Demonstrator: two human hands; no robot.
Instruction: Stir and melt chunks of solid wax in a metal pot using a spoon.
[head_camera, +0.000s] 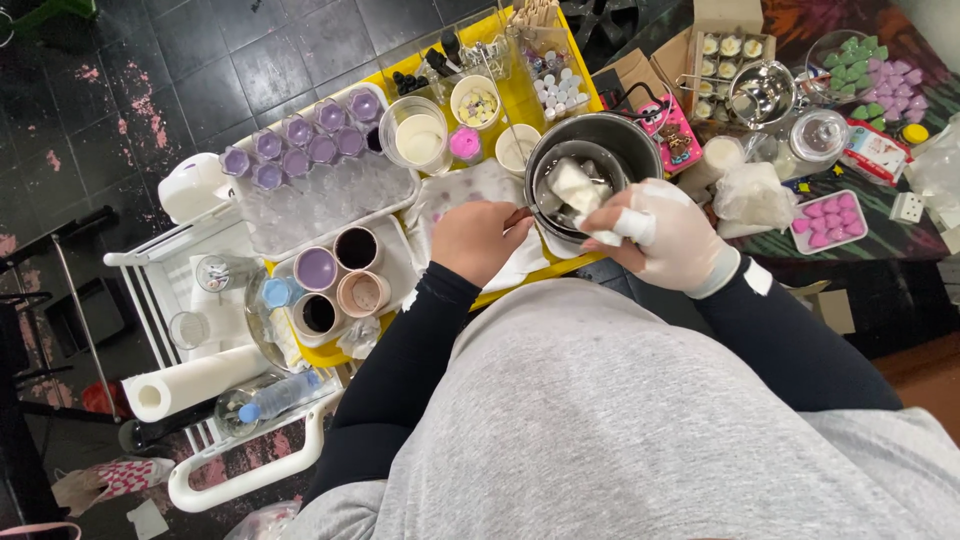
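Bare left hand (477, 238), fingers curled round a thin utensil; white-gloved right hand (672, 238) pinches a pale waxy chunk (573, 184) over the round steel pot (585, 150).

We note metal pot (590, 150): dull grey outside, shiny rim. White waxy chunks (572, 185) inside, matt, smooth. Our right hand (672, 238) in thin white glove, slightly glossy; left hand (478, 238) bare. Sleeves black knit cloth, matt. Tabletop (520, 95) glossy yellow plastic. Clear plastic tray (315, 200), frosted look. Small glass jars (300, 135) hold matt purple fill. Paper towel roll (190, 382) white, soft, matt. Floor (200, 60) dark tiles, worn, paint-flecked.
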